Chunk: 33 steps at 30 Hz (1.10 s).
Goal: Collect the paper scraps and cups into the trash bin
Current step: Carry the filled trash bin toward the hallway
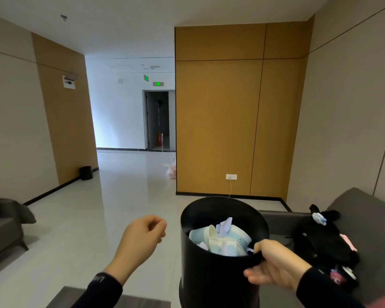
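Low in the middle of the view, 2 bare hands reach forward from dark sleeves. On the right, the right hand (273, 266) grips the near rim of a black trash bin (211, 276), with the fingers (261, 245) hooked over the edge into the bin and the thumb pressed against the outer wall. Raised off the floor, the bin tilts slightly so its open mouth faces the camera. Inside it lie several white and pale blue paper cups (222, 240), tumbled on their sides, with a crumpled scrap of bluish paper (225, 225) poking up between them.

To the left of the bin, well apart from it, the left hand (142, 237) hangs in the air, curled into a loose fist with the fingertips close to the thumb; it holds nothing that can be seen.

Just right of the bin, a black bag (320, 238) with small pink and pale blue charms sits on a grey sofa (365, 210). Another grey seat (5, 227) stands at the far left edge. Pale glossy floor tiles (120, 196) stretch ahead into a corridor. A 2nd black bin (86, 172) stands on the floor by the left wall, and a pink and white plastic bag (171, 171) lies further along. A white wall socket (231, 176) with a cord plugged in sits low on the tan panelled wall (218, 118) ahead.
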Motion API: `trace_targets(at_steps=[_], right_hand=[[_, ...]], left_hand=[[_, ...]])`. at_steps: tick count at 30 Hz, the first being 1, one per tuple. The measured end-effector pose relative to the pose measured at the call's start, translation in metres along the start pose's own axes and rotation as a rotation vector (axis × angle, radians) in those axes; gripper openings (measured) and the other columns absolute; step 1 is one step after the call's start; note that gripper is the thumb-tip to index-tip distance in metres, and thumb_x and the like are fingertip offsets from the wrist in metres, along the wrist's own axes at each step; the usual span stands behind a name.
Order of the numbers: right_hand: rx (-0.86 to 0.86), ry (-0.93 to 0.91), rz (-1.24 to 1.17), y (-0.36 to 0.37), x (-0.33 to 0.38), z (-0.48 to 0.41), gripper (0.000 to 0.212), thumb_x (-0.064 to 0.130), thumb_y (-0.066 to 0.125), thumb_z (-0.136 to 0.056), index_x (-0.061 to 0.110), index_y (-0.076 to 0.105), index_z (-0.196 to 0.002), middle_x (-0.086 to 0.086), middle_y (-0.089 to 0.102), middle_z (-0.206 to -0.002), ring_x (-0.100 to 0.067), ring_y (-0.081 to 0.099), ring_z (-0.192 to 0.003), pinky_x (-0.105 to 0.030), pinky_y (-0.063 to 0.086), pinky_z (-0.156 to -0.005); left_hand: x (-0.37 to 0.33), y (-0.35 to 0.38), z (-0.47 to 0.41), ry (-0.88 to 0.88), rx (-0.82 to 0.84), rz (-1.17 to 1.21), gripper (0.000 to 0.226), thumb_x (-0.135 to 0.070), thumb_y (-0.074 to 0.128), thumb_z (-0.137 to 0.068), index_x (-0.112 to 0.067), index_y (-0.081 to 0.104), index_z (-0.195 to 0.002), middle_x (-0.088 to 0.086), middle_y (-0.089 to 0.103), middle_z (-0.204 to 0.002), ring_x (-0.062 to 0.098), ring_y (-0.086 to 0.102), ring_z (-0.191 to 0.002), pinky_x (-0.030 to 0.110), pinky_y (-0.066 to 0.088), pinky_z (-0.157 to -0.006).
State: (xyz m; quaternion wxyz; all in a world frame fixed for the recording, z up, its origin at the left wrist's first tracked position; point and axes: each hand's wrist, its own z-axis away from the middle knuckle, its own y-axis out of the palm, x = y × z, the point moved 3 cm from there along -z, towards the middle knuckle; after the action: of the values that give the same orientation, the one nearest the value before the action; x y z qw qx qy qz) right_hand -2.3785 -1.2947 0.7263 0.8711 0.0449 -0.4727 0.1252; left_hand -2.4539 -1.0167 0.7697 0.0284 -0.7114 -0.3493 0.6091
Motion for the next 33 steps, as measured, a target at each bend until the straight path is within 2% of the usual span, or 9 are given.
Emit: trace_targets(at_steps=[3,5,7,10,18,22,25,28,33], right_hand=[[-0.038,-0.034,-0.059,-0.004,0.038,-0.079,0.014,0.000,0.038,-0.090,0.002,0.051,-0.085,-0.019,0.060,-0.054,-0.028,0.060,-0.044,-0.026,0.052,-0.037],[-0.062,-0.022,-0.072,-0.013,0.064,-0.126,0.019,-0.003,0.035,-0.092,0.004,0.051,-0.085,-0.016,0.058,-0.040,-0.022,0.058,-0.035,-0.020,0.048,-0.035],[-0.068,0.006,-0.094,-0.021,0.085,-0.167,0.020,0.001,0.034,-0.092,0.004,0.049,-0.080,-0.020,0.056,-0.036,-0.029,0.057,-0.029,-0.026,0.049,-0.031],[-0.104,0.037,-0.124,-0.037,0.117,-0.244,0.016,0.004,0.035,-0.092,0.003,0.046,-0.080,-0.025,0.060,-0.058,-0.033,0.057,-0.028,-0.036,0.050,-0.029],[-0.110,0.070,0.019,-0.053,0.228,-0.488,0.019,0.008,0.033,-0.095,0.008,0.042,-0.111,-0.023,0.056,-0.068,-0.031,0.059,-0.041,-0.031,0.050,-0.030],[-0.085,0.090,0.062,-0.043,0.287,-0.590,0.025,0.007,0.036,-0.092,0.001,0.047,-0.113,-0.021,0.058,-0.067,-0.027,0.059,-0.032,-0.028,0.049,-0.032],[-0.057,0.105,0.055,-0.028,0.322,-0.663,0.022,0.007,0.038,-0.091,0.000,0.050,-0.108,-0.022,0.059,-0.069,-0.030,0.060,-0.042,-0.028,0.049,-0.034],[-0.044,0.131,0.074,0.001,0.355,-0.737,0.014,0.005,0.036,-0.091,0.005,0.050,-0.088,-0.022,0.054,-0.071,-0.032,0.058,-0.052,-0.029,0.049,-0.031],[-0.037,0.159,0.077,0.066,0.419,-0.865,0.022,0.001,0.034,-0.092,0.007,0.051,-0.079,-0.019,0.050,-0.065,-0.029,0.055,-0.044,-0.026,0.049,-0.031]], left_hand=[[0.032,0.011,-0.078,-0.096,-0.008,0.087,0.015,-0.017,0.058,-0.085,-0.019,0.068,-0.074,0.005,0.072,-0.071,0.016,0.065,-0.065,0.027,0.048,-0.061],[0.051,0.024,-0.127,-0.143,0.001,0.101,0.014,-0.013,0.058,-0.085,-0.018,0.068,-0.077,0.005,0.072,-0.071,0.017,0.065,-0.064,0.028,0.048,-0.061],[0.069,0.040,-0.172,-0.177,0.003,0.104,0.014,-0.009,0.057,-0.084,-0.016,0.068,-0.078,0.005,0.072,-0.071,0.017,0.064,-0.062,0.028,0.047,-0.060],[0.096,0.069,-0.246,-0.214,-0.016,0.109,0.014,-0.009,0.057,-0.084,-0.016,0.068,-0.078,0.005,0.072,-0.071,0.017,0.064,-0.064,0.027,0.047,-0.058],[0.144,0.147,-0.449,-0.287,-0.142,0.097,0.015,-0.007,0.057,-0.086,-0.015,0.068,-0.079,0.007,0.071,-0.073,0.019,0.063,-0.064,0.028,0.047,-0.058],[0.163,0.165,-0.540,-0.323,-0.199,0.110,0.014,-0.008,0.057,-0.086,-0.013,0.068,-0.080,0.007,0.070,-0.072,0.019,0.062,-0.063,0.028,0.046,-0.057],[0.195,0.174,-0.602,-0.352,-0.253,0.132,0.014,-0.008,0.057,-0.087,-0.013,0.068,-0.080,0.008,0.070,-0.073,0.020,0.061,-0.063,0.028,0.046,-0.057],[0.243,0.179,-0.667,-0.382,-0.296,0.151,0.014,-0.008,0.057,-0.087,-0.013,0.068,-0.080,0.008,0.070,-0.072,0.021,0.062,-0.063,0.029,0.047,-0.057],[0.328,0.173,-0.797,-0.430,-0.344,0.189,0.015,-0.007,0.058,-0.086,-0.013,0.069,-0.078,0.007,0.071,-0.069,0.021,0.062,-0.062,0.030,0.048,-0.058]])
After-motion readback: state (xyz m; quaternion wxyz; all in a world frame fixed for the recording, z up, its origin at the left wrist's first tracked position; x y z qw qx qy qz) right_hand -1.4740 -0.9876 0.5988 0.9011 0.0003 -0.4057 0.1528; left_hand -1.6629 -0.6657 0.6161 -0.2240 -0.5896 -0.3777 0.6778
